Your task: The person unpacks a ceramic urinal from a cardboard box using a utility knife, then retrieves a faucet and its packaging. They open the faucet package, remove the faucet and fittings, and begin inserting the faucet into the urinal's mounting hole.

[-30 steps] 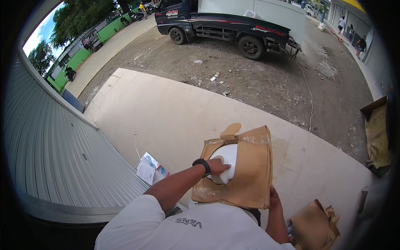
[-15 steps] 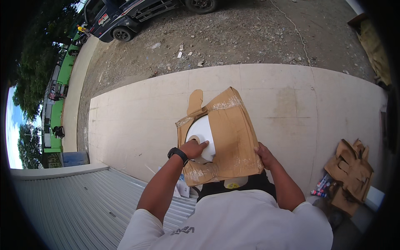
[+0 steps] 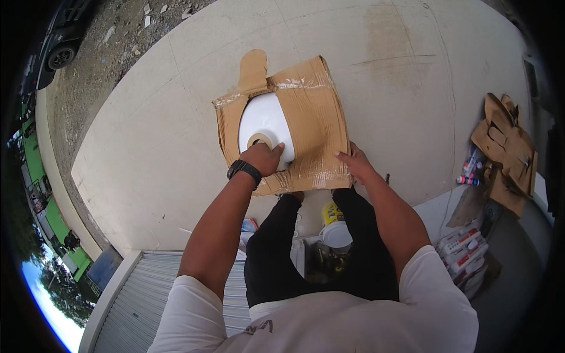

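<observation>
A brown cardboard box point(image 3: 315, 126), flattish and taped with clear tape, is held out in front of me. Through its torn opening shows a smooth white rounded object point(image 3: 250, 117). My left hand point(image 3: 263, 157), with a black watch on the wrist, is closed at a tan ring point(image 3: 259, 139) on the white object. The fingers bend into the ring, and the thumb lies against the white surface. At the box's near right corner my right hand point(image 3: 355, 165) grips the cardboard edge, its thumb on top. A cardboard flap point(image 3: 253, 69) sticks up at the far side.
Between my legs stands a white bucket point(image 3: 336, 232) with a yellow label. Torn cardboard point(image 3: 507, 141) lies at the right, near stacked white-and-red packages point(image 3: 465, 253). Corrugated metal point(image 3: 141, 294) is at the lower left. Gravel and a dark truck point(image 3: 62, 56) lie beyond the pale concrete point(image 3: 176, 147).
My view has tilted down and turned, bringing my legs and the bucket into sight. The box now sits higher in the picture, farther from my body. Both hands keep their places on it.
</observation>
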A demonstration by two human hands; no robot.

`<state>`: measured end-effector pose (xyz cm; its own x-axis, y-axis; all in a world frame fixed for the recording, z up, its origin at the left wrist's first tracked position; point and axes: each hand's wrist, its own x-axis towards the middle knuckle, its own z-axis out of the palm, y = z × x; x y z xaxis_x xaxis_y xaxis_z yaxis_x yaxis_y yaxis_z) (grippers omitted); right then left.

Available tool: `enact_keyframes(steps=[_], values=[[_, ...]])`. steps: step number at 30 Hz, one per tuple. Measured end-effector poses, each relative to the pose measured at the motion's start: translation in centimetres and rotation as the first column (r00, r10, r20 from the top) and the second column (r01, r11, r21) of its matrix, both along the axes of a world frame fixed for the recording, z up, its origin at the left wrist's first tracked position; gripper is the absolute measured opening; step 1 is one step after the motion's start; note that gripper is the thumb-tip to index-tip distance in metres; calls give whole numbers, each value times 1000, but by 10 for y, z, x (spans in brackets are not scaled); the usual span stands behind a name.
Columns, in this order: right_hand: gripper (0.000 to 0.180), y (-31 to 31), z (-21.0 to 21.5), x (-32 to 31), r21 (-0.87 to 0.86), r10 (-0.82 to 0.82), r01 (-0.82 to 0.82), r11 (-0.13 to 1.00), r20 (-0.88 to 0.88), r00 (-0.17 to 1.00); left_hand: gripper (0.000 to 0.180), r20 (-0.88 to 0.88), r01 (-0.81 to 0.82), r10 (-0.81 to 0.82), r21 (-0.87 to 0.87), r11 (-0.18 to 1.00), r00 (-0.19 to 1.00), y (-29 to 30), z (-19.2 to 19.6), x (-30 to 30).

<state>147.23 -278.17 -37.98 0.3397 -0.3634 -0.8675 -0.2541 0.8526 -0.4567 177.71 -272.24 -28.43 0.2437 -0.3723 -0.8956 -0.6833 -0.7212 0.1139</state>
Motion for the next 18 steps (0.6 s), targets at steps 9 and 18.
enact_keyframes(steps=[9,18], values=[[80,-43,-182,-26,44,264,-261,964,-80,961,71,47,11,-15,83,996,999,-28,-153,-47],[77,-92,-248,-36,84,633,-628,774,-120,765,67,40,21,-22,26,999,999,-35,-200,-72]])
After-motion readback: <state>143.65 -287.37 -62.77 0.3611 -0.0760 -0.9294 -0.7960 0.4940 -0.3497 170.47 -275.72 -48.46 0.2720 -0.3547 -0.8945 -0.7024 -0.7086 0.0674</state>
